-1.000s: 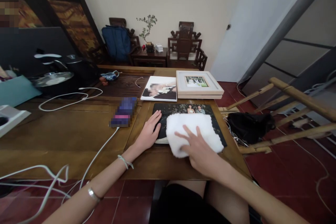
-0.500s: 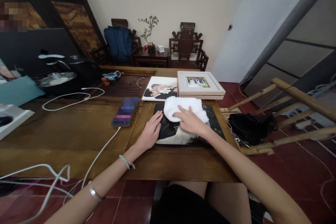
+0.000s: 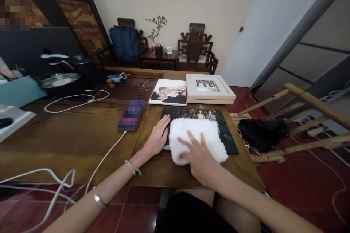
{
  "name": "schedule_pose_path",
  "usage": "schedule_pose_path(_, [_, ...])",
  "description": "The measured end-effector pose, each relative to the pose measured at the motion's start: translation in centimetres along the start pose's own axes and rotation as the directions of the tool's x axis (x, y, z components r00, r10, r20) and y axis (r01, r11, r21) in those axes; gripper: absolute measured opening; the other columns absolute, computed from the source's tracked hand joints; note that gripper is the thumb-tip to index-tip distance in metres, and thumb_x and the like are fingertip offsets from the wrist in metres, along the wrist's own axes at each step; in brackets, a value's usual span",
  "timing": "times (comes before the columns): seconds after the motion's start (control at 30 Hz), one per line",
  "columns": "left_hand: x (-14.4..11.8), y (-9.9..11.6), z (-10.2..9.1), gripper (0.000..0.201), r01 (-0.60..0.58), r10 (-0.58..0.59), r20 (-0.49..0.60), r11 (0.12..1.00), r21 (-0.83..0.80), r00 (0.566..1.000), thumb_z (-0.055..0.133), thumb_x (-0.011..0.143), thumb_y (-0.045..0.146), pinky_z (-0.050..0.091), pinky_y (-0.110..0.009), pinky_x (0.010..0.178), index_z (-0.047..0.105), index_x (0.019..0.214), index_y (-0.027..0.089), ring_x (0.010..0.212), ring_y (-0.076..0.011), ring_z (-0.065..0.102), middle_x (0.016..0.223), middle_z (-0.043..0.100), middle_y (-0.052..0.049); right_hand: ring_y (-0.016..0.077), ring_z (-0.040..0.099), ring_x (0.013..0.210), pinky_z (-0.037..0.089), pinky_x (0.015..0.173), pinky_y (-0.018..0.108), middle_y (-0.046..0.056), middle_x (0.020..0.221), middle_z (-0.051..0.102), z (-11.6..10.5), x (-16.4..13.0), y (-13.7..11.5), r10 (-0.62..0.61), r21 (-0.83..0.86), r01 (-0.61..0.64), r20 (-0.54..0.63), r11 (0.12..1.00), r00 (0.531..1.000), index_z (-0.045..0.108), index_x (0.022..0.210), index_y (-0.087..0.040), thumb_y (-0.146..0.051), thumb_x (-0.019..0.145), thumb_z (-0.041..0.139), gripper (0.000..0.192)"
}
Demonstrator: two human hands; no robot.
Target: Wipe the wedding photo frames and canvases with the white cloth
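- Right hand (image 3: 201, 160): fingers spread flat, palm down, pressing on a white fluffy cloth (image 3: 195, 138). Nothing is pinched; the cloth is held only by downward pressure.
- Left hand (image 3: 157, 138): open and flat, fingers together, resting on the left edge of a dark photo print (image 3: 226, 134), apparently bracing it against the table.
- The cloth lies over the near and middle part of the print, near the front edge of the wooden table (image 3: 68, 134). The print's far strip, showing two small figures, and its right side stay uncovered.
- Handling, cloth: looks soft, thick and light; likely bunches and folds under the palm. A flat palm or a gathered edge would both serve as a grip.
- Handling, print: looks thin, stiff and flat, with a glossy face that probably marks or scratches easily and may slide on the wood. Best held by the edges or steadied from the side, as the left hand does.
- Just beyond the print: a second unframed photo (image 3: 168, 93), and beside it on the right a pale framed photo (image 3: 209, 87) lying on something of like size; exactly what, cannot tell.
- Left of the print: a phone (image 3: 130, 116) with a white cable (image 3: 105, 158) running off the table's near edge.
- Farther left: more white cabling (image 3: 73, 102) and dark cookware (image 3: 61, 80).
- Right of the table: a bamboo chair (image 3: 300, 116) with a black bag (image 3: 262, 131) on it.
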State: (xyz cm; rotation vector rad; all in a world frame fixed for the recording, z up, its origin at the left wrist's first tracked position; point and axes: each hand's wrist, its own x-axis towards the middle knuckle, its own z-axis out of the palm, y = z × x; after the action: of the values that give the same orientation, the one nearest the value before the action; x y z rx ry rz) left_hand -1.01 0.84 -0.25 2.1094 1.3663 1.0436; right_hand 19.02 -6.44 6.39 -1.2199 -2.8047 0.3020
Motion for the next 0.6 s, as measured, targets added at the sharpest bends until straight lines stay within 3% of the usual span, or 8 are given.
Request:
schedule_pose_path(0.13, [0.0, 0.0, 0.0, 0.043, 0.005, -0.005, 0.011, 1.000, -0.002, 1.000, 0.033, 0.092, 0.023, 0.023, -0.047, 0.112, 0.042, 0.134, 0.018, 0.137, -0.0205, 0.027, 0.145, 0.037, -0.009, 0.0319, 0.007, 0.139, 0.006, 0.105, 0.067, 0.002, 0.147, 0.033, -1.3, -3.2, -1.5, -0.049, 0.138, 0.034, 0.105, 0.990, 0.993, 0.062, 0.104, -0.022, 0.003, 0.062, 0.039, 0.054])
schedule_pose_path(0.23, [0.0, 0.0, 0.0, 0.043, -0.001, 0.001, 0.009, 1.000, 0.005, 1.000, 0.032, 0.092, 0.023, 0.023, -0.047, 0.112, 0.042, 0.134, 0.018, 0.137, -0.0202, 0.028, 0.145, 0.038, -0.009, 0.0260, 0.014, 0.139, 0.010, 0.108, 0.062, 0.008, 0.142, 0.040, -2.2, -3.2, 0.2, -0.033, 0.192, 0.010, 0.114, 0.981, 0.993, 0.058, 0.109, -0.020, 0.005, 0.059, 0.035, 0.060])
schedule_pose_path(0.33, [0.0, -0.1, 0.1, 0.043, -0.004, 0.004, 0.004, 1.000, 0.015, 1.000, 0.032, 0.092, 0.024, 0.024, -0.047, 0.111, 0.042, 0.133, 0.017, 0.136, -0.0207, 0.028, 0.144, 0.038, -0.011, 0.0271, 0.016, 0.138, 0.013, 0.106, 0.064, 0.013, 0.136, 0.046, -2.3, -1.2, 3.6, 0.060, 0.110, -0.064, 0.036, 0.992, 0.998, 0.056, 0.112, -0.016, 0.005, 0.062, 0.034, 0.059])
schedule_pose_path(0.43, [0.1, -0.1, 0.2, 0.043, -0.013, 0.014, -0.007, 1.000, 0.009, 1.000, 0.033, 0.092, 0.024, 0.024, -0.047, 0.111, 0.043, 0.133, 0.018, 0.136, -0.0212, 0.029, 0.144, 0.039, -0.010, 0.0333, 0.015, 0.137, 0.016, 0.100, 0.069, 0.014, 0.140, 0.041, -2.1, 2.0, 6.3, 0.178, -0.023, -0.179, -0.049, 0.983, 0.983, 0.055, 0.115, -0.015, 0.004, 0.065, 0.034, 0.058])
schedule_pose_path(0.5, [0.1, 0.2, 0.0, 0.043, -0.025, 0.025, -0.016, 1.000, -0.004, 1.000, 0.034, 0.092, 0.025, 0.024, -0.046, 0.111, 0.041, 0.134, 0.019, 0.136, -0.0210, 0.030, 0.144, 0.038, -0.010, 0.0378, 0.015, 0.136, 0.018, 0.096, 0.072, 0.012, 0.144, 0.036, -2.0, 4.3, 6.8, 0.237, -0.088, -0.244, -0.082, 0.966, 0.968, 0.053, 0.120, -0.016, 0.003, 0.066, 0.036, 0.059])
schedule_pose_path(0.6, [0.1, 0.9, -0.6, 0.047, -0.055, 0.053, -0.057, 0.997, -0.049, 0.997, 0.038, 0.092, 0.027, 0.022, -0.040, 0.113, 0.037, 0.138, 0.020, 0.136, -0.0197, 0.029, 0.148, 0.032, -0.008, 0.0423, 0.013, 0.135, 0.016, 0.095, 0.074, 0.010, 0.147, 0.031, -1.7, 6.9, 5.2, 0.229, -0.138, -0.238, -0.082, 0.961, 0.970, 0.051, 0.125, -0.019, 0.000, 0.070, 0.040, 0.059])
